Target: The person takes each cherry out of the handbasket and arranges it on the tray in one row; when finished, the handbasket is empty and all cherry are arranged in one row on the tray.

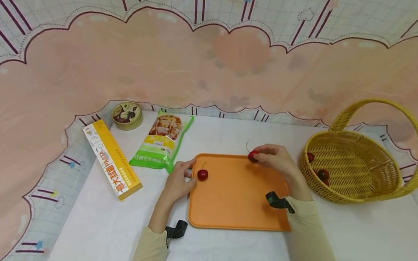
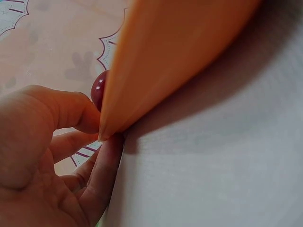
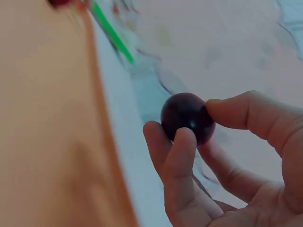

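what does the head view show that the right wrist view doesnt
Only the head view shows the wicker basket with cherries inside, the pasta box, the green snack bag, the round tin, and the left hand at the tray's corner beside a second cherry.

Only the right wrist view shows close up how the fingers and thumb pinch the cherry.

Both show the right hand, its cherry and the orange tray.

orange tray (image 1: pixel 237 193), red cherries (image 1: pixel 202 175), yellow basket (image 1: pixel 361 172)
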Demonstrator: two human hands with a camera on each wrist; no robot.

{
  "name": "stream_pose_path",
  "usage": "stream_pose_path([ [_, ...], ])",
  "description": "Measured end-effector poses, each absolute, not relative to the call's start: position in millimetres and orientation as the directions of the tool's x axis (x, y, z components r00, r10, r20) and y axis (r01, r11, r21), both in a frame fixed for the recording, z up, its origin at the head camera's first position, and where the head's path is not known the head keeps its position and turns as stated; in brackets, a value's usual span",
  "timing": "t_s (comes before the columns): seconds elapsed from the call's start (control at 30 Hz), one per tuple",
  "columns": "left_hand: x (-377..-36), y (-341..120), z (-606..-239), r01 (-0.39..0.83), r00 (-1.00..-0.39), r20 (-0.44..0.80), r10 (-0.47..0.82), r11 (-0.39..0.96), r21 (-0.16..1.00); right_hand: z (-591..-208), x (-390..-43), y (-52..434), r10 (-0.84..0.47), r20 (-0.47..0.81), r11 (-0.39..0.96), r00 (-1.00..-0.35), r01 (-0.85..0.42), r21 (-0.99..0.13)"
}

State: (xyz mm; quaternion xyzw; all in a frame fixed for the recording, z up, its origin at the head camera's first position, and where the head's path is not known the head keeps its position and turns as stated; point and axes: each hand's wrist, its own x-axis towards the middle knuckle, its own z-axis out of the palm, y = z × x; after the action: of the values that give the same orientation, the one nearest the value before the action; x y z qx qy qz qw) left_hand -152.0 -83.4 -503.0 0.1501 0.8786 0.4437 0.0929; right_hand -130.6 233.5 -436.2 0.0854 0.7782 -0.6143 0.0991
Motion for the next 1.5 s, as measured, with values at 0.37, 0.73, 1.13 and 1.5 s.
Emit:
stream_pose_path([
  [0.37,-153.0,-83.2,-503.4,0.182,-0.938,-0.027,0.346,0.556,0.811,-477.6,-136.3,155.0,0.044,-0.281,0.144,-0.959,0.284,-0.948],
  [0.73,-152.8,-79.1,-504.7,0.177,-0.937,-0.038,0.348,0.564,0.806,-481.7,-129.8,132.2,0.065,-0.196,0.335,-0.978,0.206,-0.919],
  [1.13,-151.6,-84.2,-503.3,0.192,-0.94,-0.019,0.341,0.574,0.796,-482.7,-131.3,121.5,0.011,-0.198,0.364,-0.98,0.188,-0.912],
  [1.5,-153.5,-81.0,-501.9,0.189,-0.938,-0.024,0.346,0.566,0.802,-482.8,-131.8,124.5,0.004,-0.208,0.309,-0.978,0.199,-0.93],
])
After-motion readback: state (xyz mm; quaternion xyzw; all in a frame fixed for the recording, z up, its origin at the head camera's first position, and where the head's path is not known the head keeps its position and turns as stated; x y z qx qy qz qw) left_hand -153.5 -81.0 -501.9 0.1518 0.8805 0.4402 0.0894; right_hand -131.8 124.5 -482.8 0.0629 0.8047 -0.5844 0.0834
